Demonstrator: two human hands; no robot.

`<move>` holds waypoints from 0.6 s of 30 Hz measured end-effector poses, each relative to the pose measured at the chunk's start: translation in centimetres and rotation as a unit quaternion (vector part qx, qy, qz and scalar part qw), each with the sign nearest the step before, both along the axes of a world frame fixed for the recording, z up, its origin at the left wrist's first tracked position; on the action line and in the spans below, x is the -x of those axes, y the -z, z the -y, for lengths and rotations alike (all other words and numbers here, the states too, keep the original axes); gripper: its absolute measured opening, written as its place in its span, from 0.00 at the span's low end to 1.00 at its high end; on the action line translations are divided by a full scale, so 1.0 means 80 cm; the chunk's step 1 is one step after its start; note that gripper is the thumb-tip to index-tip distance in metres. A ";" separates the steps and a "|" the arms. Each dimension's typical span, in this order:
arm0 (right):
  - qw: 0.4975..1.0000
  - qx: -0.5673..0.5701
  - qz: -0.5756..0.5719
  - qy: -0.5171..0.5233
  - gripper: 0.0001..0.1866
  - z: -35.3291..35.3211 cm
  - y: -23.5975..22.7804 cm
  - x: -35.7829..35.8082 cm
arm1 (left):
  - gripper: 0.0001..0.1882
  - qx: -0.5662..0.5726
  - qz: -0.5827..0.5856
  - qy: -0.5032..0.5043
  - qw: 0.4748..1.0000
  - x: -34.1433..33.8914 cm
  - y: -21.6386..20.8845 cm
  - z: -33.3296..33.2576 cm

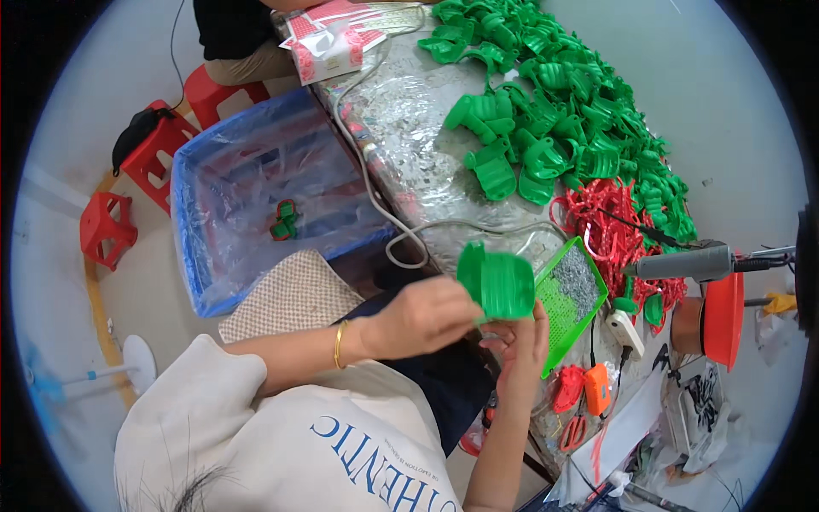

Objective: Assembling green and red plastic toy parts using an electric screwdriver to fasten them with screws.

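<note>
Just below frame centre, the left hand pinches a green ribbed plastic piece from its left side, while the right hand cups it from beneath, fingers curled up against it. Right of them a green mesh tray tilts on the foil-covered table. Further up, red cords tangle beside a heap of green pieces running to the upper right. Left, a blue-lined bin sits on the pale floor near red stools.
</note>
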State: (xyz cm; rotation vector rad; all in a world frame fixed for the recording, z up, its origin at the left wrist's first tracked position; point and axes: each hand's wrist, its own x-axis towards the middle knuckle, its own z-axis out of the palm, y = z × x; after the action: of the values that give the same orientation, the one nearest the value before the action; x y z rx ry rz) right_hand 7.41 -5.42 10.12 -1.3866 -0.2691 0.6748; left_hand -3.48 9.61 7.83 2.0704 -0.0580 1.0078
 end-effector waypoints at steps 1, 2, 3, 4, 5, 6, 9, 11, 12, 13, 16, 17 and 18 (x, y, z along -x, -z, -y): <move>0.999 0.016 0.028 0.001 0.23 0.002 0.004 -0.004 | 0.12 -0.018 -0.012 0.029 0.999 -0.001 0.009 0.014; 1.000 0.017 0.020 0.017 0.20 0.004 0.004 -0.006 | 0.13 0.009 -0.023 0.083 0.996 -0.001 0.008 0.024; 0.999 0.017 0.024 0.031 0.20 0.011 0.007 -0.009 | 0.13 0.035 -0.034 0.138 0.989 0.001 0.004 0.033; 0.997 0.040 0.041 0.046 0.19 0.020 0.010 -0.011 | 0.15 0.062 -0.038 0.191 0.979 0.009 -0.007 0.038; 0.995 0.062 0.058 0.059 0.18 0.030 0.010 -0.013 | 0.17 0.084 -0.016 0.226 0.970 0.015 -0.016 0.040; 0.994 0.061 0.053 0.070 0.16 0.039 0.005 -0.010 | 0.19 0.081 0.003 0.203 0.976 0.020 -0.025 0.031; 0.989 0.107 0.092 0.040 0.14 0.062 -0.010 -0.006 | 0.27 0.455 -0.085 0.176 0.869 0.005 -0.018 0.034; 0.981 0.131 0.139 0.037 0.15 0.063 -0.002 0.007 | 0.34 0.702 -0.151 0.388 0.578 -0.016 0.009 0.043; 0.970 0.155 0.188 0.022 0.15 0.060 0.002 0.011 | 0.33 0.736 -0.171 0.391 0.525 -0.015 0.014 0.056; 0.969 0.157 0.189 0.024 0.15 0.058 0.003 0.011 | 0.33 0.768 -0.189 0.392 0.470 -0.013 0.018 0.068; 0.962 0.154 0.192 0.119 0.13 0.050 -0.010 0.025 | 0.34 0.807 -0.189 0.409 0.382 -0.018 0.032 0.069; 0.962 0.156 0.190 0.121 0.13 0.059 -0.006 0.017 | 0.35 0.838 -0.165 0.429 0.293 -0.022 0.038 0.066; 0.939 0.184 0.263 0.124 0.11 0.078 0.003 -0.003 | 0.35 0.841 -0.164 0.434 0.278 -0.023 0.044 0.062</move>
State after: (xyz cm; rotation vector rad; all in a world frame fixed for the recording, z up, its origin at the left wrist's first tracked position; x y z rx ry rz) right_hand 7.63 -11.68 9.87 -1.9172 -0.3940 0.1305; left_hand -1.61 4.65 4.31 -0.1174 0.0804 -0.3636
